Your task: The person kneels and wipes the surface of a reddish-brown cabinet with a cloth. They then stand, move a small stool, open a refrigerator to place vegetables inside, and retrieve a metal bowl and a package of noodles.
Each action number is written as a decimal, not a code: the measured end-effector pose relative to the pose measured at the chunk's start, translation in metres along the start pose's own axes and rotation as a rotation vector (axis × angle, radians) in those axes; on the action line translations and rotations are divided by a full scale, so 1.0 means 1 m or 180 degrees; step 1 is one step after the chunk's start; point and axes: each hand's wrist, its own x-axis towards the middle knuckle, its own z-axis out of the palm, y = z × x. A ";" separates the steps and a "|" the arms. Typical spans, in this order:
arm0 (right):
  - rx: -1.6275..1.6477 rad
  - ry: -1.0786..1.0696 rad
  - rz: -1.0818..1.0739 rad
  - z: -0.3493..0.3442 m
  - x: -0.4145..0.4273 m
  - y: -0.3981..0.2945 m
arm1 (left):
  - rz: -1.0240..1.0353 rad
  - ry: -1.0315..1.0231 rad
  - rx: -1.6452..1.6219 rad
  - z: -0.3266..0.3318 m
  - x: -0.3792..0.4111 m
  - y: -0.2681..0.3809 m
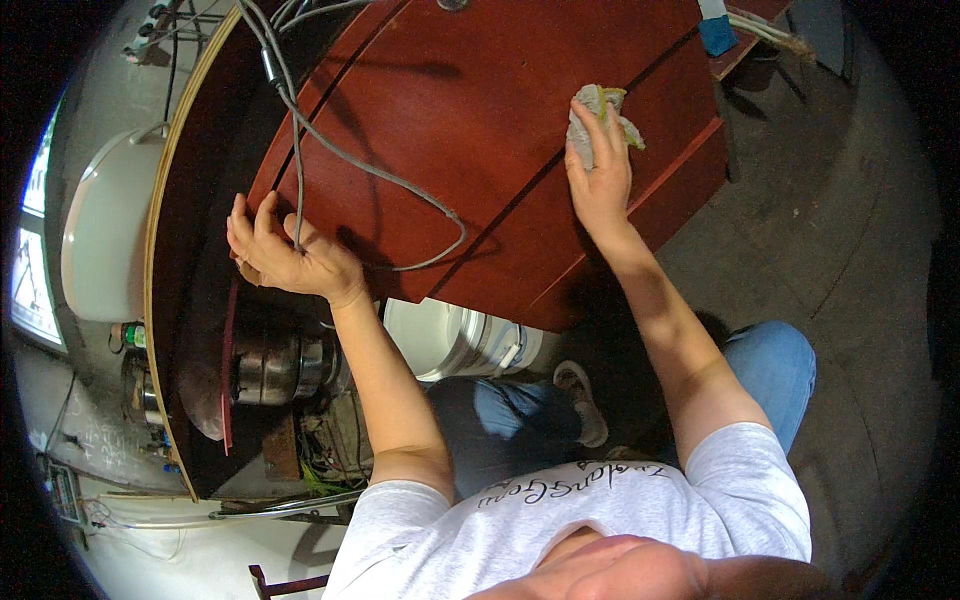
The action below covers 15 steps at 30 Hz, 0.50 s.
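Observation:
A red-brown wooden panel with dark grooves slants before me. My right hand presses a crumpled pale cloth with yellow-green edging flat on it, over a groove. At the panel's left edge is my left hand, fingers apart and curled. A thin grey cable runs down into the crook of my left thumb, then loops out beyond the wrist across the panel. My left palm hides part of that cable.
A curved dark board with a pale edge rises at the left, a whitish rounded object behind it. Under the panel stand a white bucket and a dark metal cylinder. Blue tape marks the far right corner.

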 end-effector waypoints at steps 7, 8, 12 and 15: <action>0.0208 -0.0610 -0.0211 0.011 -0.040 -0.044 | -0.0001 0.0085 0.0124 0.001 0.002 0.002; 0.0261 -0.0708 -0.0270 0.011 -0.044 -0.047 | -0.0029 0.0046 0.0128 0.000 0.001 0.002; 0.0201 -0.0736 -0.0475 0.008 -0.038 -0.041 | -0.0042 -0.0007 0.0094 -0.001 0.000 -0.004; 0.0179 -0.0633 -0.0590 0.003 -0.025 -0.032 | -0.0015 0.0001 0.0124 0.000 0.000 -0.004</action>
